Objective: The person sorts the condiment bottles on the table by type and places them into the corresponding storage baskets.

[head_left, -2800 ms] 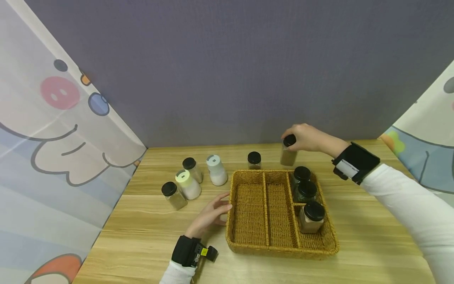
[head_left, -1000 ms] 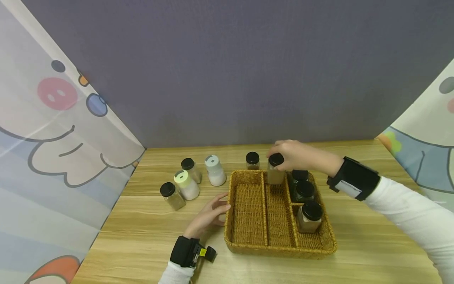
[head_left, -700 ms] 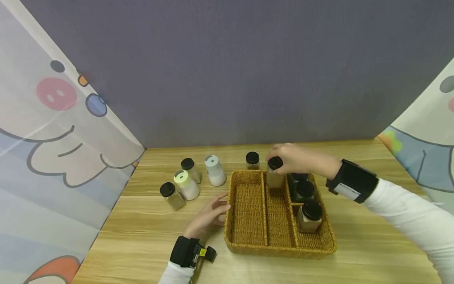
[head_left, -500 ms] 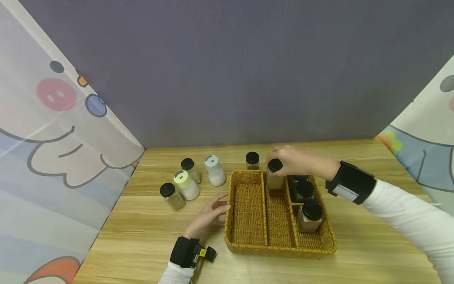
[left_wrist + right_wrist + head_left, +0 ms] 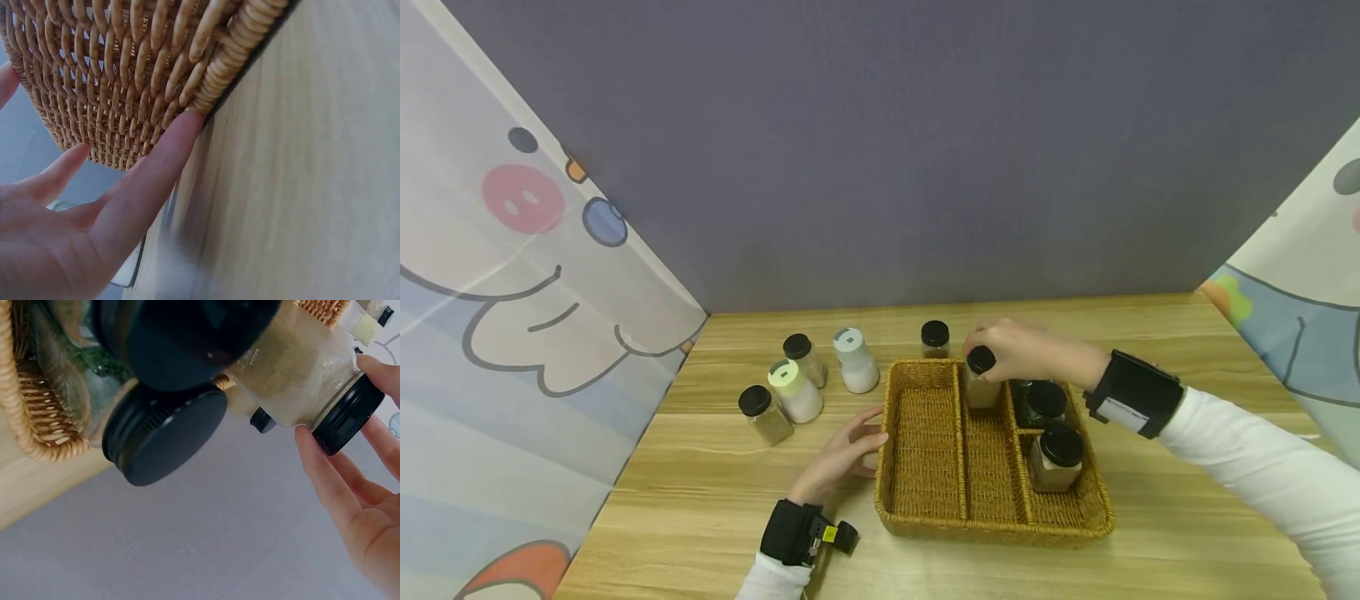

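Note:
My right hand (image 5: pixel 1022 348) pinches a spice jar (image 5: pixel 981 393) by its black lid, thumb and fingers on either side. The jar, filled with tan powder, stands upright inside the far end of the middle compartment of a woven basket (image 5: pixel 992 527). In the right wrist view the fingers (image 5: pixel 328 487) touch the lid's edge. My left hand (image 5: pixel 838 458) rests its extended fingers against the basket's left side; its wrist view has a fingertip low on the weave (image 5: pixel 131 81). The right compartments hold black-lidded jars, one with tan contents (image 5: pixel 1054 471); my right hand partly hides the farthest.
Left of the basket stand two black-lidded jars (image 5: pixel 771 423), a yellow-topped shaker (image 5: pixel 801 400) and a white-topped shaker (image 5: pixel 857 373). Another black-lidded jar (image 5: pixel 935 335) is just behind the basket. A grey panel (image 5: pixel 880 167) rises at the table's back edge.
My right hand has brought the spice jar from the table behind the basket leftward and nearer, into the middle compartment, then lowered it slightly. My left hand has stayed at the basket.

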Demonstrator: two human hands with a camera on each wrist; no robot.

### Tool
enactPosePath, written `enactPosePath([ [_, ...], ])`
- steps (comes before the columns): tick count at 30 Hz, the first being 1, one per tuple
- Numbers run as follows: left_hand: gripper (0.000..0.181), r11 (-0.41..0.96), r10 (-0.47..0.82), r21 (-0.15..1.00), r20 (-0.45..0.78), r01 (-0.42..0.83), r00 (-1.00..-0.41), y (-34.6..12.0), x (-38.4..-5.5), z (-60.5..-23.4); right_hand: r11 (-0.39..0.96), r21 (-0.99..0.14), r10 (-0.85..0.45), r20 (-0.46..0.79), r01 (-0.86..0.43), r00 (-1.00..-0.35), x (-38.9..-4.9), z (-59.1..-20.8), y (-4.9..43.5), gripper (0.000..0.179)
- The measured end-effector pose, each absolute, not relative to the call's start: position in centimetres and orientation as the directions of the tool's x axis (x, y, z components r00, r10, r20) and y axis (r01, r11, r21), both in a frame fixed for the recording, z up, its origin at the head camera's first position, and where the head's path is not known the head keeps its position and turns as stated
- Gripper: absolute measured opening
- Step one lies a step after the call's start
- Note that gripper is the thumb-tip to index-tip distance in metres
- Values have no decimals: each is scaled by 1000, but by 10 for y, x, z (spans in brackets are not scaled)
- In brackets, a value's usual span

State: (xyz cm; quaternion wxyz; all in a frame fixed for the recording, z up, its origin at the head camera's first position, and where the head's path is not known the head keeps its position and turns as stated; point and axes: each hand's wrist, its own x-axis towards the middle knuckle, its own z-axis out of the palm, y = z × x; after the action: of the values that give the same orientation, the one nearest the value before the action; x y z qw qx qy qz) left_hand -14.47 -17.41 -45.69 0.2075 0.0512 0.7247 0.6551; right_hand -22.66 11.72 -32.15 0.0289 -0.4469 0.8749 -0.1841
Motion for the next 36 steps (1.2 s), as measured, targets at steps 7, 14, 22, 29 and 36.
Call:
enactPosePath([
  [7, 62, 132, 351, 972, -227, -193, -908, -173, -145, -456, 534, -348, -794, 109, -771, -599, -227, -326, 117, 32],
  [14, 63, 133, 345, 971, -234, -199, -909, -173, -145, -456, 550, -349, -789, 81, -759, -609, -228, -332, 116, 31],
  [22, 63, 131, 347, 971, -232, -198, -909, -174, -146, -457, 556, -344, -787, 74, -756, -612, -229, -337, 114, 32],
  [29, 63, 134, 349, 971, -233, -198, -908, -174, -146, -457, 561, -349, -786, 62, -751, -615, -229, -338, 115, 31],
  [36, 63, 141, 347, 971, -231, -193, -909, -174, -145, -457, 565, -350, -787, 45, -747, -616, -229, -341, 114, 32],
])
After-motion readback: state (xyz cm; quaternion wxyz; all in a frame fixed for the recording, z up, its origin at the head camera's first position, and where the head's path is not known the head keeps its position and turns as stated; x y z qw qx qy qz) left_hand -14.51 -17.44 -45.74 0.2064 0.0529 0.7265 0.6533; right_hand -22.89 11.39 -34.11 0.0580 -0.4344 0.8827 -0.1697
